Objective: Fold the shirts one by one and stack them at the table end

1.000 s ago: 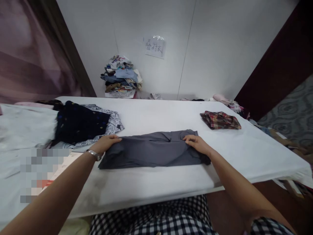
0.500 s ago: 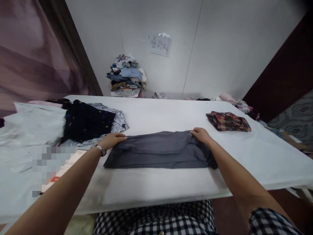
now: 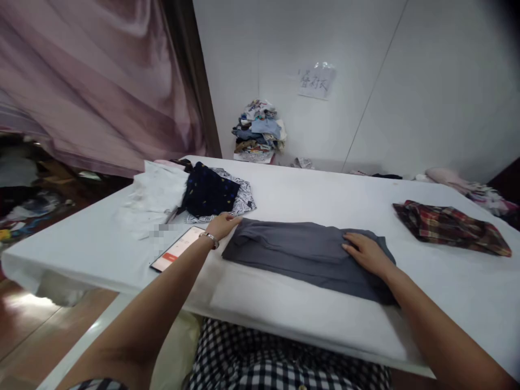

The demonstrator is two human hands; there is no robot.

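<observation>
A grey shirt [image 3: 292, 246], folded into a long flat strip, lies on the table in front of me. My left hand [image 3: 223, 225], with a bracelet at the wrist, pinches its far left corner. Fingers slightly spread, my right hand [image 3: 368, 253] rests flat on the right part of the shirt. Just left of my left forearm is a phone [image 3: 179, 250] with a lit screen. A folded red plaid shirt [image 3: 450, 227] sits to the right, apart from my right hand.
White garments [image 3: 158, 189], a dark patterned garment [image 3: 211, 189] and a black-and-white printed one [image 3: 245, 196] are heaped at the left of the white-covered table [image 3: 227, 295]. A clothes stack [image 3: 260, 132] stands by the wall. More clothes [image 3: 455, 181] lie beyond the right far edge.
My view has swung left. My right hand has let go of the shirt's far right corner and come down flat on top of it. The left hand stays at the left corner.
</observation>
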